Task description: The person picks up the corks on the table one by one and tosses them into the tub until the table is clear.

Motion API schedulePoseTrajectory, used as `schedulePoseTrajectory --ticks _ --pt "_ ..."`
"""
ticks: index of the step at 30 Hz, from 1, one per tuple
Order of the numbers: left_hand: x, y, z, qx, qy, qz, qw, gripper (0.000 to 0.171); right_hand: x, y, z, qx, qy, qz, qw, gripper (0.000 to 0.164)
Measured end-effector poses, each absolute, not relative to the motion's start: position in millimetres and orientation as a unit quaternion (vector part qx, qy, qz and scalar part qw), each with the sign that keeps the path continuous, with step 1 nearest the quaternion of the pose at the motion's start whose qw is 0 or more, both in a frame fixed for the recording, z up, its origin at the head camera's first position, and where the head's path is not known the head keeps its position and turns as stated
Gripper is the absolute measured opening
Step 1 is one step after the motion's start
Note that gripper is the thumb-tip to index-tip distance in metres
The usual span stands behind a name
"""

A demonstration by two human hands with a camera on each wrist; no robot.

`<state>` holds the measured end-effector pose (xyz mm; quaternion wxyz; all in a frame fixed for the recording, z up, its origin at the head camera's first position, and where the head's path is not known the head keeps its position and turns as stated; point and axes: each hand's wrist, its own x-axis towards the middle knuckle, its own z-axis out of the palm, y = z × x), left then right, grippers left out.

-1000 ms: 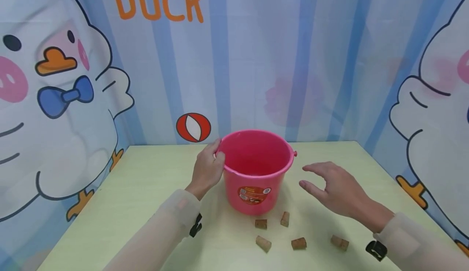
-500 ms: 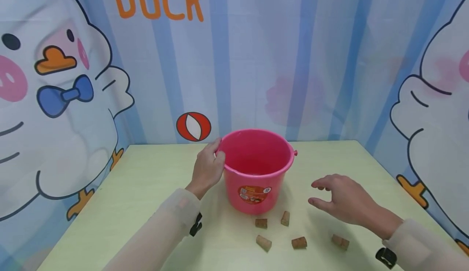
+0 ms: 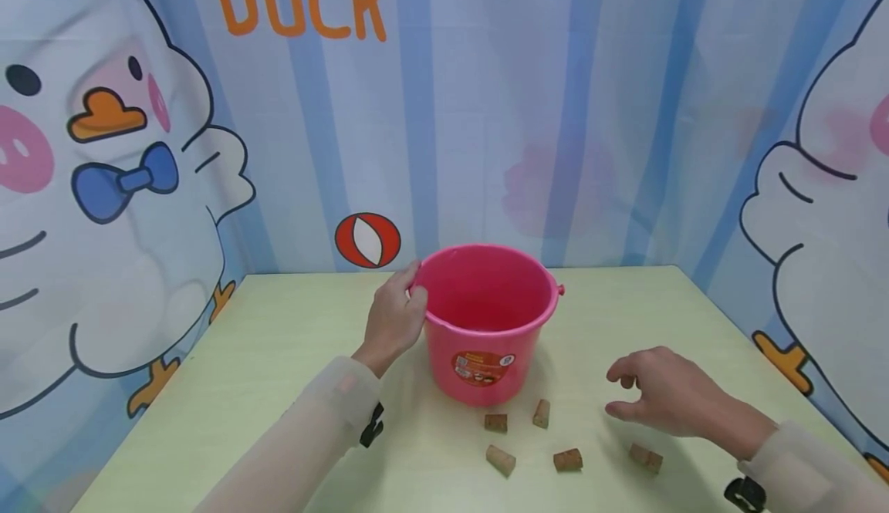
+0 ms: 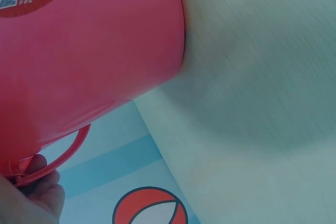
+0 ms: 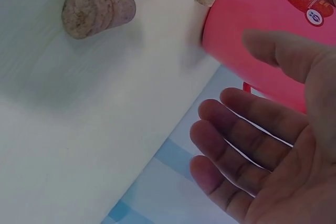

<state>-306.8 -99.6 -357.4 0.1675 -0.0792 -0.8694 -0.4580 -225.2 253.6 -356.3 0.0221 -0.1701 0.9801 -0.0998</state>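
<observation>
A pink bucket [image 3: 444, 366] with an orange-red label stands upright on the table. My left hand [image 3: 394, 318] grips its rim on the left side, thumb over the edge; in the left wrist view those fingers [image 4: 50, 190] curl by the bucket's handle [image 4: 68, 153]. My right hand [image 3: 674, 393] hovers to the right of the bucket with fingers loosely bent and nothing in them. Nearest to it, just below, lies a cork [image 3: 646, 458], seen in the right wrist view as a tapered cork stopper [image 5: 97, 13].
Several more corks lie in front of the bucket: one cork [image 3: 496, 423] close to its base, another cork [image 3: 541, 413] beside that, a pale cork [image 3: 501, 460] and a darker cork [image 3: 568, 460] nearer the front. A printed curtain [image 3: 486, 112] stands behind the pale table [image 3: 292, 328].
My right hand has moved right and down, away from the bucket and closer to the rightmost cork. The left hand and the bucket have stayed in place.
</observation>
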Motion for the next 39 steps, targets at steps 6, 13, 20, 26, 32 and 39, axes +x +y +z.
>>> schedulePoseTrajectory --ticks 6,13,20,26,32,39 --pt "-306.8 -100.1 -357.2 -0.078 -0.87 -0.458 0.166 0.057 -223.2 259.8 -359.7 -0.165 0.979 -0.105 0.058 0.031" --pt "-306.6 -100.6 -357.0 -0.074 -0.87 -0.458 0.165 0.057 -222.7 264.6 -366.6 -0.163 0.978 -0.106 0.08 0.025" --pt "-307.5 -100.4 -357.4 -0.072 -0.871 -0.458 0.163 0.058 -220.5 268.3 -376.6 -0.152 0.976 -0.104 0.115 0.02" --pt "-307.1 -99.4 -356.3 -0.075 -0.869 -0.46 0.167 0.058 -219.2 269.5 -379.1 -0.141 0.973 -0.11 0.148 0.019" --pt "-307.6 -99.1 -356.4 -0.075 -0.87 -0.458 0.167 0.058 -216.1 269.3 -383.7 -0.146 0.973 -0.099 0.149 0.021" --pt "-307.2 -98.9 -356.8 -0.071 -0.871 -0.457 0.164 0.058 -213.6 269.3 -390.6 -0.149 0.975 -0.088 0.139 0.026"
